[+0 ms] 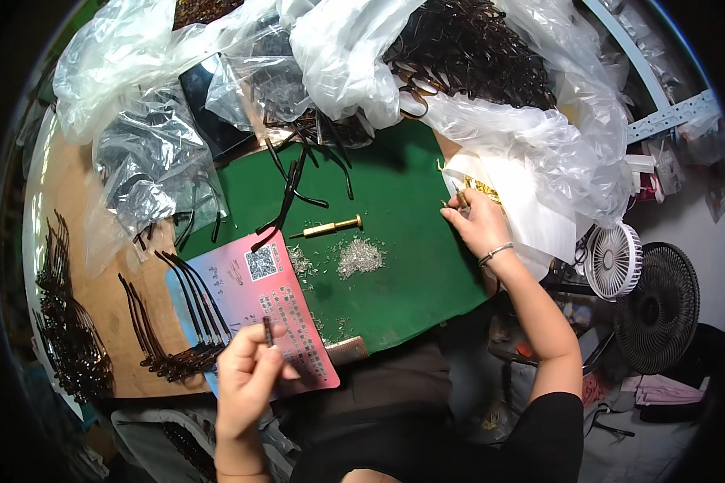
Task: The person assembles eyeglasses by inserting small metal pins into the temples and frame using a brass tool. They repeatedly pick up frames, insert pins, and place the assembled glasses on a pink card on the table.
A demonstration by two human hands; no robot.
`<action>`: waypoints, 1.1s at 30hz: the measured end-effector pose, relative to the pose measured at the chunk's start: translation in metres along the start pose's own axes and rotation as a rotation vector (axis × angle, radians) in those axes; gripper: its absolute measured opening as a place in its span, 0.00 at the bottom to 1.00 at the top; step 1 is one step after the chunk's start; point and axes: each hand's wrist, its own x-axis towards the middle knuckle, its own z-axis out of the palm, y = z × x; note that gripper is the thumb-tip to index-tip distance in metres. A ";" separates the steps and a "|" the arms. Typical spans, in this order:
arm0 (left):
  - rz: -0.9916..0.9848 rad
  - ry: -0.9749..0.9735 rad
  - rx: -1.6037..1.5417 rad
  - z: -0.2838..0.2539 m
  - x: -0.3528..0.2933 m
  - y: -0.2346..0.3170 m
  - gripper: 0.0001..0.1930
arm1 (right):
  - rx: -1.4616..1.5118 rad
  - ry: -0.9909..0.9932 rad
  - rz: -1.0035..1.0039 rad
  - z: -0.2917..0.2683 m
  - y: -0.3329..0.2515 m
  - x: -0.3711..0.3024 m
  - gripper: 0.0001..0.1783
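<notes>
My left hand is above the pink and blue printed sheet, fingers closed on a short dark piece that looks like the end of an eyeglass temple. My right hand is at the right edge of the green mat, thumb and fingers pinching a small brass-coloured tool; its full shape is hidden. Gold-coloured small parts lie just beyond those fingers on white wrapping. A brass screwdriver lies mid-mat, above a heap of tiny shiny parts.
Dark eyeglass temples lie in a row left of the sheet, with a bundle of frames farther left. Plastic bags and heaped brown frames fill the far side. Two fans stand at right.
</notes>
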 end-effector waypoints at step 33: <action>-0.417 -0.520 -0.418 0.025 -0.007 -0.039 0.13 | 0.827 -1.025 -0.428 0.036 -0.094 -0.082 0.09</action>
